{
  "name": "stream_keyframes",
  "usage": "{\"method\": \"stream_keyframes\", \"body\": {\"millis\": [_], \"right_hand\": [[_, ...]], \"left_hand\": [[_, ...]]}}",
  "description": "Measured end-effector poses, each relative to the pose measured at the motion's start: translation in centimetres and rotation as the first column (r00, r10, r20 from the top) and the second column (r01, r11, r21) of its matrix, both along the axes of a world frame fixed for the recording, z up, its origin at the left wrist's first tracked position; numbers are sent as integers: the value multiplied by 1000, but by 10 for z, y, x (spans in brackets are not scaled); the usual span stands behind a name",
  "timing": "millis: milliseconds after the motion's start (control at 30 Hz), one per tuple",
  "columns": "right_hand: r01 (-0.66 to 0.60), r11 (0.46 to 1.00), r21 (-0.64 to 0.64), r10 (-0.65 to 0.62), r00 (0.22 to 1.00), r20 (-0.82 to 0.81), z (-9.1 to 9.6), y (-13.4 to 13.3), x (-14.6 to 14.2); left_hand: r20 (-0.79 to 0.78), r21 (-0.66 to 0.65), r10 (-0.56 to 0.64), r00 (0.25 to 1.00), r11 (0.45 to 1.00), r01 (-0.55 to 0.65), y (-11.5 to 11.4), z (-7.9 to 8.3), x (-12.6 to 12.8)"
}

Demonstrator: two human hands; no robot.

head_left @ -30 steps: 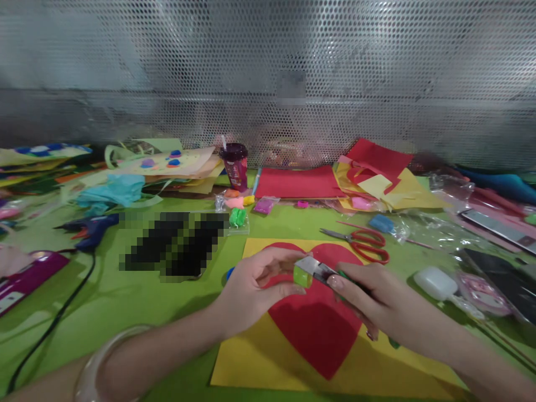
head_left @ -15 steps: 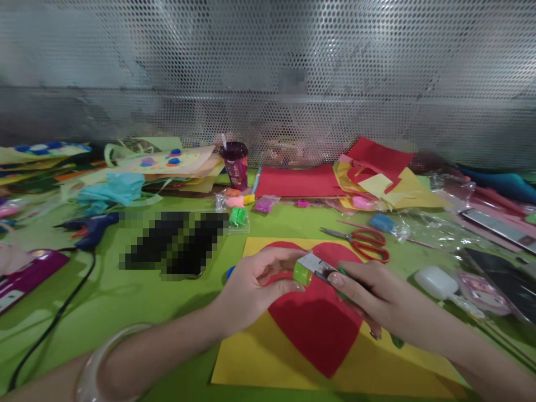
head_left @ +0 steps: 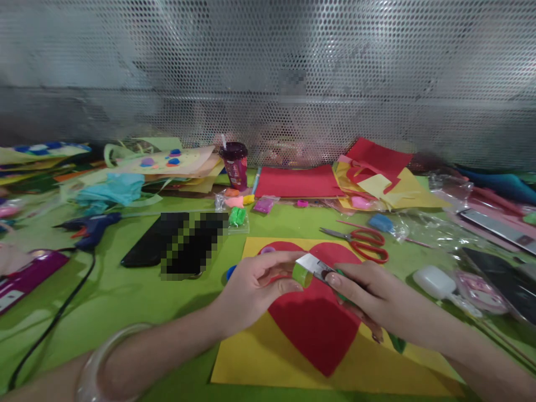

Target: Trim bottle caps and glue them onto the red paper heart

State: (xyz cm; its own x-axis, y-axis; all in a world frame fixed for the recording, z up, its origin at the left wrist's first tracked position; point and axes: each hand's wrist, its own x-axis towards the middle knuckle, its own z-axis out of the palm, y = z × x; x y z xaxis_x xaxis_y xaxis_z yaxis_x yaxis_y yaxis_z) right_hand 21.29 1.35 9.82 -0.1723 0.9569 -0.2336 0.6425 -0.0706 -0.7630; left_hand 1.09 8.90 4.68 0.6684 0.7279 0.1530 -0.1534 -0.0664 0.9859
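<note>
My left hand (head_left: 251, 293) pinches a small lime-green ring-shaped piece (head_left: 300, 275) between thumb and fingers, above a red paper heart (head_left: 322, 335). In my right hand (head_left: 372, 293) is a box cutter (head_left: 315, 267) with a wide silver blade and a green handle. The blade lies against or just over the upper edge of the green piece; I cannot tell whether it cuts in. Under both hands the heart lies on a yellow paper sheet (head_left: 243, 363). A small purple round piece (head_left: 267, 249) shows at the heart's upper left lobe, partly behind my left hand.
Red-handled scissors (head_left: 368, 244) lie beyond my right hand. To the left are dark phones (head_left: 153, 240), a blue glue gun (head_left: 96, 228) and a purple power strip (head_left: 31, 277). A lidded purple cup (head_left: 235, 170) stands at the back, near red paper (head_left: 297, 182) and bagged clay (head_left: 238, 216).
Both hands keep nearly the same place and grip. The box cutter's blade and the green piece have tilted slightly. The purple round piece on the heart now shows past my left hand.
</note>
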Motion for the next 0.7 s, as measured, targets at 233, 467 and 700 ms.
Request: {"method": "stream_keyframes", "body": {"millis": [233, 467, 700], "right_hand": [[-11, 996, -89, 6, 998, -59, -5, -2, -6], [81, 994, -70, -100, 932, -349, 6, -7, -3], [91, 995, -35, -97, 937, -335, -4, -1, -1]], "left_hand": [[-11, 1, -2, 1000, 1000, 2, 2, 2, 1], [-96, 83, -19, 995, 996, 27, 6, -3, -1], [-11, 8, -12, 1000, 1000, 12, 8, -4, 1]]}}
